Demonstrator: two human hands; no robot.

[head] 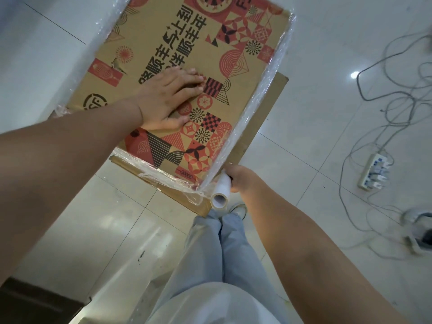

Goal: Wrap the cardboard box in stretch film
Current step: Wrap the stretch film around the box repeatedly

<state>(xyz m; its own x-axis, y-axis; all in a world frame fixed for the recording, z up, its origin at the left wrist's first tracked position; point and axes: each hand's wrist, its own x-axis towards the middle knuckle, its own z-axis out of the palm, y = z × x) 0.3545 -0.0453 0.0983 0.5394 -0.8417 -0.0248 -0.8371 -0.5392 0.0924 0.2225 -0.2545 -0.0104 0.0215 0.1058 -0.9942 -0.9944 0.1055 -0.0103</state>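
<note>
The box (pixel 187 73), printed in red and black, was seen from above, standing on a flat cardboard sheet (pixel 261 127) laid on the tiled floor (pixel 315 54). Its top face was pressed by the left hand (pixel 168 99), palm down, fingers straight and spread across the pattern. Nothing was gripped there; the hand lay flat and relaxed on the cardboard.

Film (pixel 264 94) was seen wound round the sides of the box, bunched and shiny along the right edge, the near edge and the far left corner. The top face was left bare.

At the near corner the roll (pixel 221 192) was held by the right hand (pixel 240 180), fingers curled round it from the right, its hollow core end turned toward the camera. The film was drawn taut from the roll straight onto that corner, the roll kept just beside the box.

Below, pale trousers (pixel 224 253) and a shoe (pixel 238 210) were visible next to the sheet's near edge. Well off to the right, a power strip (pixel 374 171) and loose cables (pixel 385 90) were lying on the floor.
</note>
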